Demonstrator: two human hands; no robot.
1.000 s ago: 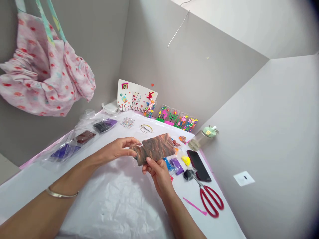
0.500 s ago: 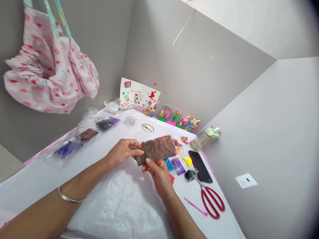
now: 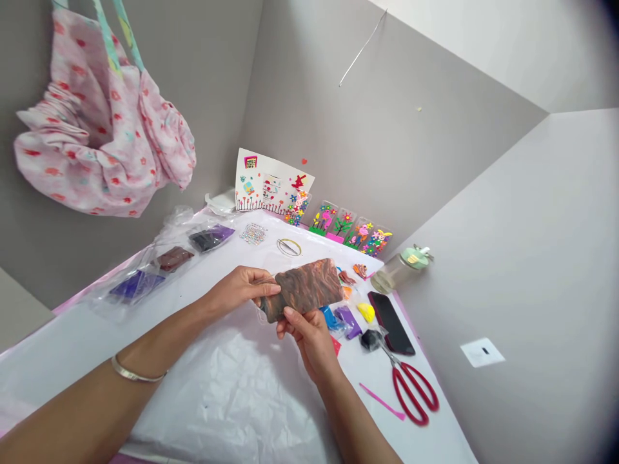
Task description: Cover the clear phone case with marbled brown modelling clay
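A phone case [image 3: 312, 285] covered with a dark brown, marbled clay-like layer is held up above the white table cover, its clear rim showing at the lower left. My left hand [image 3: 242, 287] pinches its left end, thumb on top and fingers partly hidden. From below, my right hand [image 3: 307, 332] grips the lower edge, its thumb on the brown face and the other fingers behind. Just beyond it lie a blue packet [image 3: 331, 319], a purple packet [image 3: 349, 321] and a yellow clay lump [image 3: 366, 312].
Red-handled scissors [image 3: 416, 393], a dark phone [image 3: 391, 323] and a jar [image 3: 399, 269] are on the right. Bagged clay [image 3: 175, 258] lies left. Gems [image 3: 253, 234] and a bangle-like ring [image 3: 289, 247] sit behind my hands. Decorated cases [image 3: 344, 224] lean on the wall; a cloth bag [image 3: 106, 142] hangs left.
The view has shifted slightly, so the surroundings sit a little further right. Both hands keep their hold on the phone case; its left end has shifted slightly under my left fingers.
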